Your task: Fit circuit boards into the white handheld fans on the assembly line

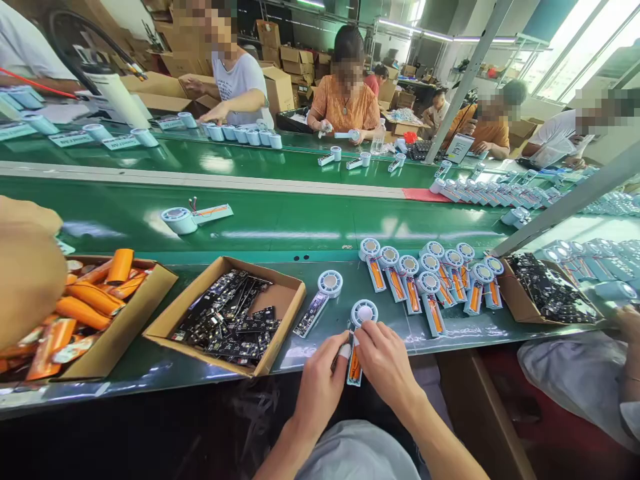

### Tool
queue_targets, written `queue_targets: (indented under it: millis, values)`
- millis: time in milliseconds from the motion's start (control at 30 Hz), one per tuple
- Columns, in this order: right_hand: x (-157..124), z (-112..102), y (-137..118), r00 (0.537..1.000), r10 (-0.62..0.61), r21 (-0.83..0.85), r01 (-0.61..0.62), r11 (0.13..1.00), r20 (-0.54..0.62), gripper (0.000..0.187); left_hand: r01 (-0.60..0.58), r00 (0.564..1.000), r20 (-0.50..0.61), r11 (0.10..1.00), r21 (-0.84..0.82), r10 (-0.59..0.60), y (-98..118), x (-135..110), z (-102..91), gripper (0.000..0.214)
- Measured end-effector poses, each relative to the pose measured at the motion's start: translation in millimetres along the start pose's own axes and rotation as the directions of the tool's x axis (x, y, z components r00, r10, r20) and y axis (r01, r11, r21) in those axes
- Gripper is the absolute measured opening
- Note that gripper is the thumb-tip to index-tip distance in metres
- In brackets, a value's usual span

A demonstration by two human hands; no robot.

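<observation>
Both my hands meet at the near edge of the green table over one small fan body (361, 319), a pale blue handle with a round white head and an orange battery in its open handle. My left hand (321, 381) pinches the handle's left side, with tape on one fingertip. My right hand (385, 363) presses on the handle from the right, fingers curled. Just to the left lies another fan body (320, 301) with a dark circuit board in its handle.
A cardboard box of black circuit boards (233, 317) sits left of my hands, and a box of orange batteries (93, 310) further left. Several fan bodies with batteries (430, 277) lie to the right. Another box of boards (547, 290) stands far right. Several people work across the green conveyor (280, 223).
</observation>
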State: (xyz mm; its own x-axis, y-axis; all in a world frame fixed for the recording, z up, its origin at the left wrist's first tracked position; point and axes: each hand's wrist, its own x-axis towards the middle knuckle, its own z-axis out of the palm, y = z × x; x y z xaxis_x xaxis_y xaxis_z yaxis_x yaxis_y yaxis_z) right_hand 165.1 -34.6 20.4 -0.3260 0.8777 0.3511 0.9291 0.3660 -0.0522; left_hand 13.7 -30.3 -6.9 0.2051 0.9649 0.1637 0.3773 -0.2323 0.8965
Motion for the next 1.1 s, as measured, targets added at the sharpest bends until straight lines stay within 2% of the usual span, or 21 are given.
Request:
queue_targets:
  millis: [100, 200, 300, 400, 567, 667, 767, 933, 1033, 1100]
  values:
    - [-2, 7, -2, 0.998, -0.004, 0.045, 0.007, 0.999, -0.064, 0.023, -0.025, 1.0, -0.015, 1.0, 0.002, 0.025, -1, 0, 0.3, 0.035]
    - [0, 10, 3, 0.994, 0.043, 0.251, -0.016, 0.968, -0.102, 0.025, 0.11, 0.993, 0.055, 0.99, -0.091, -0.105, 1, 5, -3.7, 0.035]
    - [5, 9, 11, 0.992, 0.115, 0.475, -0.08, 0.876, -0.045, 0.021, 0.226, 0.97, 0.138, 0.946, -0.232, -0.197, 3, 12, -10.5, 0.031]
    - [9, 3, 17, 0.988, 0.142, 0.58, -0.153, 0.8, 0.066, 0.017, 0.253, 0.962, 0.187, 0.914, -0.318, -0.201, 2, 17, -16.6, 0.03]
    - [15, -10, 24, 0.955, 0.165, 0.612, -0.285, 0.738, 0.247, 0.015, 0.292, 0.943, 0.274, 0.866, -0.407, -0.19, -7, 23, -21.0, 0.029]
    - [17, -11, 25, 0.947, 0.125, 0.642, -0.293, 0.708, 0.294, 0.016, 0.293, 0.939, 0.297, 0.855, -0.428, -0.173, -12, 25, -21.0, 0.028]
    - [15, -4, 22, 0.956, 0.122, 0.659, -0.272, 0.701, 0.265, 0.021, 0.28, 0.94, 0.301, 0.871, -0.405, -0.162, -15, 26, -21.2, 0.028]
    - [5, 8, 18, 0.973, 0.213, 0.641, -0.221, 0.735, 0.09, 0.024, 0.218, 0.95, 0.28, 0.934, -0.282, -0.137, -6, 25, -24.7, 0.03]
    - [-9, 3, 21, 0.934, 0.354, 0.598, -0.317, 0.737, 0.059, 0.026, 0.206, 0.961, 0.216, 0.969, -0.137, -0.174, -1, 20, -25.8, 0.036]
    - [-19, -3, 23, 0.891, 0.433, 0.548, -0.433, 0.716, 0.137, 0.029, 0.224, 0.955, 0.22, 0.971, -0.083, -0.201, -1, 15, -24.5, 0.039]
